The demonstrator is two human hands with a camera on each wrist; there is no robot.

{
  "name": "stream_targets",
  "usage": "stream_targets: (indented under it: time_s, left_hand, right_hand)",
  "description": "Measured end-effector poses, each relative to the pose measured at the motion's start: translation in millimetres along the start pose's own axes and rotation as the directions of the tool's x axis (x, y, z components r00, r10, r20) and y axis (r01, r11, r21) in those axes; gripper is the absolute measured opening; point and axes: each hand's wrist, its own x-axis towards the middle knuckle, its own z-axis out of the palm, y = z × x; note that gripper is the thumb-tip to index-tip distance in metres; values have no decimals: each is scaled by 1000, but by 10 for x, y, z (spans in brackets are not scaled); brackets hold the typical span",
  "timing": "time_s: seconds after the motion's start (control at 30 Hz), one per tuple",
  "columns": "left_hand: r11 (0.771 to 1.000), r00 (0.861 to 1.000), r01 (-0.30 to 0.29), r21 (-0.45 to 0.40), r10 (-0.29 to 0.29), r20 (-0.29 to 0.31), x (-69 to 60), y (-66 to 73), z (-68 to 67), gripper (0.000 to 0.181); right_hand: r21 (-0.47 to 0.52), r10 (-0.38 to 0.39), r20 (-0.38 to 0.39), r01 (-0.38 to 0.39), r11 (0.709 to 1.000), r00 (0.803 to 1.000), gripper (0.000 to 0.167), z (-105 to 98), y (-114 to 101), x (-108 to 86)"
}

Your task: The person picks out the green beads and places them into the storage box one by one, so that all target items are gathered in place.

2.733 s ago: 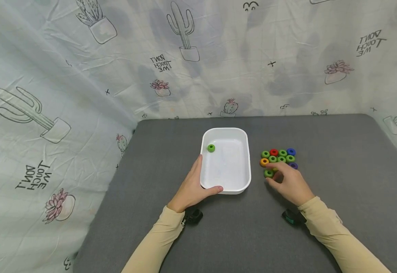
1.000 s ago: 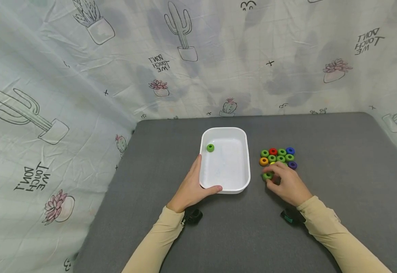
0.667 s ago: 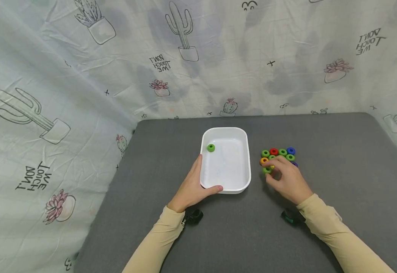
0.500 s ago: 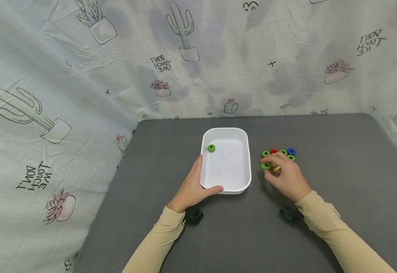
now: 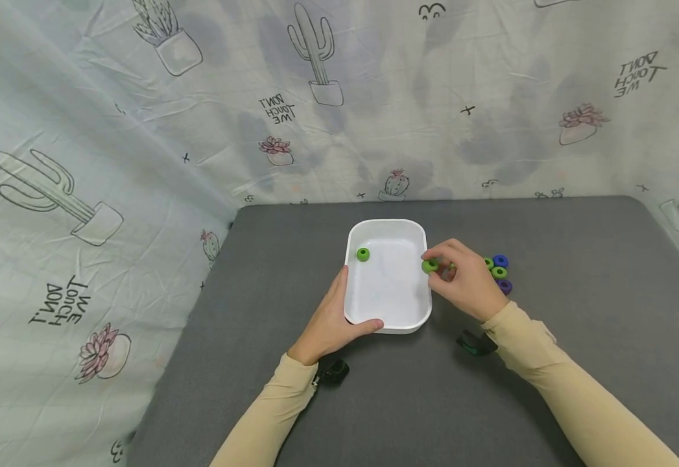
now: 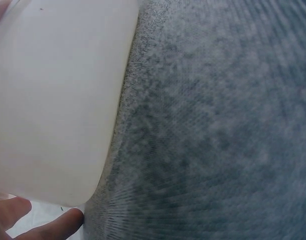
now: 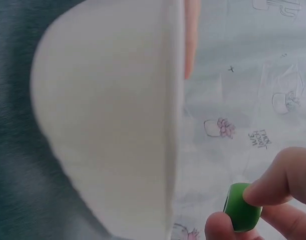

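Note:
A white plastic tray (image 5: 390,292) lies on the table, with one green bead (image 5: 363,254) inside near its left wall. My left hand (image 5: 333,318) holds the tray's near-left corner, thumb over the near rim and fingers along the left side; in the left wrist view two fingertips (image 6: 62,225) show by the tray wall (image 6: 62,110). Between thumb and fingers of my right hand (image 5: 466,279) is pinched another green bead (image 5: 429,266), over the tray's right rim. In the right wrist view this bead (image 7: 241,209) is raised above the rim (image 7: 175,125).
Right of the tray sits a group of beads, partly covered by my right hand: a blue bead (image 5: 499,261), a green bead (image 5: 499,273) and a purple bead (image 5: 504,287) show. The grey table (image 5: 578,272) ends at a patterned cloth backdrop (image 5: 462,143).
My right hand has picked the green bead from the near side of the group and carried it left and away from me, to the tray's rim. The left hand and tray stay put.

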Motion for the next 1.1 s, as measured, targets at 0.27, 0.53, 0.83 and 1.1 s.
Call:
stream_targets:
  time_s: [0.27,0.53,0.83,1.1]
  left_hand:
    - [999,1000,-28,-38,28,-11,18,-1,8,127]
    - [999,1000,-1,-37,1,-7,14,-9,8,128]
    - [999,1000,-25,-26,24,-7,14,3,1,127]
    - [1000,1000,12,4,-12,3,0,10,4,127]
  right_hand:
    - [-2,-20,18,20,1000,1000,31,68,-55,195]
    - [-13,-5,44,5,1000,999,27,144,-107,429]
    - [43,99,136,-106,993,986,30,325,-112,707]
    - [54,150,184,-162,985,971,32,501,-103,907]
